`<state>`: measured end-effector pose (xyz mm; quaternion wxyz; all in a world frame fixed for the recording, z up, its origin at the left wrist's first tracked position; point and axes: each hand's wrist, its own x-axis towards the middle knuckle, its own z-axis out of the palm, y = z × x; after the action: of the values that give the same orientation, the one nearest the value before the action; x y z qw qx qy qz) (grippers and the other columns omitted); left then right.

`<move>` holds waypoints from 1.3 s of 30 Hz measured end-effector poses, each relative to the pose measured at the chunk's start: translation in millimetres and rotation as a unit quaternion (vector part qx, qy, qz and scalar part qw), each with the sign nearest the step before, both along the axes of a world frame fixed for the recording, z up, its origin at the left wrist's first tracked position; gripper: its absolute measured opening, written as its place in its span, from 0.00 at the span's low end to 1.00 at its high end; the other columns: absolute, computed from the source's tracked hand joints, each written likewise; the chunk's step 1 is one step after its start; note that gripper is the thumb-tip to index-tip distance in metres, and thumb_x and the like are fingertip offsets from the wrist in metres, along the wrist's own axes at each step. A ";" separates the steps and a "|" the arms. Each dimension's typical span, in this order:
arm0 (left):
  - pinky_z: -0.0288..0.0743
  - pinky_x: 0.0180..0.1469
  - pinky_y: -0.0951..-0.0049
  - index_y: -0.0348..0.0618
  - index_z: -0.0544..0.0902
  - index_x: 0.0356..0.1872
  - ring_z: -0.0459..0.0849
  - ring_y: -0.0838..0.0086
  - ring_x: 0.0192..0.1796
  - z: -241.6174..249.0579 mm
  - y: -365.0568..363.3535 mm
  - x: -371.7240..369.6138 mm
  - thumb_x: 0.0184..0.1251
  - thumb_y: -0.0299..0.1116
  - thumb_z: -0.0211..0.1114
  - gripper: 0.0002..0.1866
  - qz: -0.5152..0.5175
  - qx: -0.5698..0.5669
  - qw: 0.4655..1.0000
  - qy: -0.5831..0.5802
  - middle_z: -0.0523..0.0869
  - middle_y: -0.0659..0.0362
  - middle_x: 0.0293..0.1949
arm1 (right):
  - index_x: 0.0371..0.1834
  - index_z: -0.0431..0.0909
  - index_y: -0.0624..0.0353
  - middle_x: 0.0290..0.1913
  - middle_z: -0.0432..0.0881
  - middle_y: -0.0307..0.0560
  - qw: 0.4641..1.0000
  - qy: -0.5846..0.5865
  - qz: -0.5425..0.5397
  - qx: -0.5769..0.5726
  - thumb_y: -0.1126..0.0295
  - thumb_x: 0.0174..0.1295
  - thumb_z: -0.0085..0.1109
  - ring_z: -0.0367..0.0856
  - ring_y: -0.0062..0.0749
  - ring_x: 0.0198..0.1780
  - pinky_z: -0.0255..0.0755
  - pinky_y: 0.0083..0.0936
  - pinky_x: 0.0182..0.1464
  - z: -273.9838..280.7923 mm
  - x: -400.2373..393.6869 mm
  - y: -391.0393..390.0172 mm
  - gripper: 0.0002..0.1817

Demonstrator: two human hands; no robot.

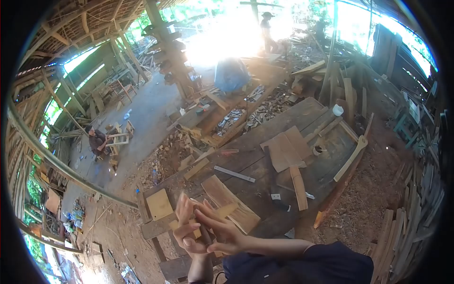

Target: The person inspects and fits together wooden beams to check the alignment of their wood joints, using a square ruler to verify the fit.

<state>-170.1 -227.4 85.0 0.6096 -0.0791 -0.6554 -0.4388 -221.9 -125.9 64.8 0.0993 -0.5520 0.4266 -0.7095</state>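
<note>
Both hands are close together above the near left part of the wooden workbench. My left hand (pixel 186 226) is closed, fingers bent around a small pale piece of wood (pixel 227 210). My right hand (pixel 223 234) is closed on the same piece from the right side, its thumb toward the left palm. One end of the wood sticks out past the right fingers; its middle is hidden by the hands. A dark brown strip shows between the palms, too small to name. Beneath the hands lie a wide plank (pixel 227 199) and a square pale board (pixel 159 205).
On the workbench (pixel 260 163) lie a metal ruler (pixel 234 173), a cardboard sheet (pixel 287 147), a curved wood piece (pixel 298 188) and a white cup (pixel 337 110). A person (pixel 98 141) sits at left near a small wooden frame; another (pixel 267 33) is at the back. Wood chips cover the ground.
</note>
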 end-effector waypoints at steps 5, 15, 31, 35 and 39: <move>0.47 0.78 0.36 0.48 0.70 0.39 0.68 0.42 0.75 13.8 -5.3 0.0 0.83 0.51 0.33 0.22 0.032 0.066 0.997 -0.010 0.83 0.43 0.62 | 0.81 0.55 0.62 0.82 0.51 0.63 0.993 -0.032 0.003 0.116 0.58 0.65 0.66 0.43 0.51 0.84 0.30 0.51 0.82 -27.5 -16.6 -4.1 0.45; 0.59 0.73 0.34 0.45 0.69 0.42 0.74 0.37 0.69 6.4 -23.9 9.7 0.83 0.48 0.34 0.20 0.062 0.048 0.997 -0.004 0.82 0.37 0.59 | 0.79 0.58 0.66 0.83 0.50 0.61 0.982 -0.101 0.018 0.157 0.59 0.69 0.64 0.44 0.45 0.84 0.45 0.39 0.81 -121.7 -19.5 -10.5 0.40; 0.81 0.24 0.71 0.43 0.66 0.42 0.85 0.61 0.23 6.4 -18.9 6.7 0.81 0.49 0.41 0.18 0.056 0.143 0.987 0.048 0.82 0.35 0.51 | 0.76 0.65 0.63 0.81 0.56 0.61 0.934 -0.215 -0.058 0.281 0.60 0.72 0.63 0.46 0.45 0.84 0.50 0.38 0.79 -197.8 -18.7 -4.3 0.34; 0.81 0.23 0.72 0.44 0.66 0.44 0.85 0.63 0.23 5.8 -15.0 4.1 0.80 0.48 0.40 0.17 0.058 0.148 0.987 0.031 0.82 0.36 0.51 | 0.77 0.64 0.61 0.82 0.56 0.57 0.972 -0.082 -0.059 0.210 0.59 0.73 0.61 0.48 0.42 0.84 0.59 0.34 0.75 -141.2 -12.5 -10.9 0.33; 0.79 0.26 0.72 0.45 0.68 0.45 0.83 0.67 0.26 6.0 -22.5 2.2 0.81 0.49 0.37 0.18 0.087 0.146 0.985 0.019 0.82 0.36 0.52 | 0.78 0.60 0.63 0.80 0.60 0.55 0.976 -0.115 -0.044 0.183 0.57 0.75 0.58 0.56 0.40 0.81 0.67 0.29 0.66 -126.9 -10.9 -21.8 0.35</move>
<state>-167.8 -249.8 90.9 0.6633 0.0596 -0.5769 -0.4730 -232.8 -147.7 -62.2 0.2152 -0.4202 0.5586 -0.6819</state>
